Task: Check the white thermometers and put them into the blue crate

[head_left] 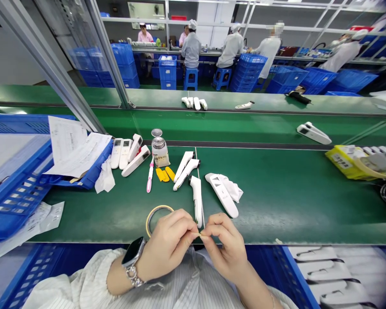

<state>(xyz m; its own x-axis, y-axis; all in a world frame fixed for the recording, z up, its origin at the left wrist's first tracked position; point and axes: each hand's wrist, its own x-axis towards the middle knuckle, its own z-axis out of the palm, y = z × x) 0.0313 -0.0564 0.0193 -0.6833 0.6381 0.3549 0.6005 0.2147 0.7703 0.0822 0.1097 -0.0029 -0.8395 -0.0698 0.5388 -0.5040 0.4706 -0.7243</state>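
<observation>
Both hands meet at the near edge of the green bench. My left hand (172, 240), with a watch on its wrist, pinches one end of a small pale-yellow strip of tape (197, 234). The other end is pinched by my right hand (227, 249); most of the strip is hidden by the fingertips. A roll of masking tape (150, 214) lies partly behind my left hand. Just beyond my fingers is a white handheld thermometer (197, 199), on its side. Another white thermometer (221, 195) rests on a crumpled white cloth (234, 189) to the right.
A pump bottle (160, 152), pink-white brush (150, 176), yellow finger cots (162, 174) and more thermometers (125, 152) lie farther back. Blue baskets (22, 171) with papers stand left, a yellow bin (347, 165) right. A conveyor (244, 124) runs behind; several people work beyond.
</observation>
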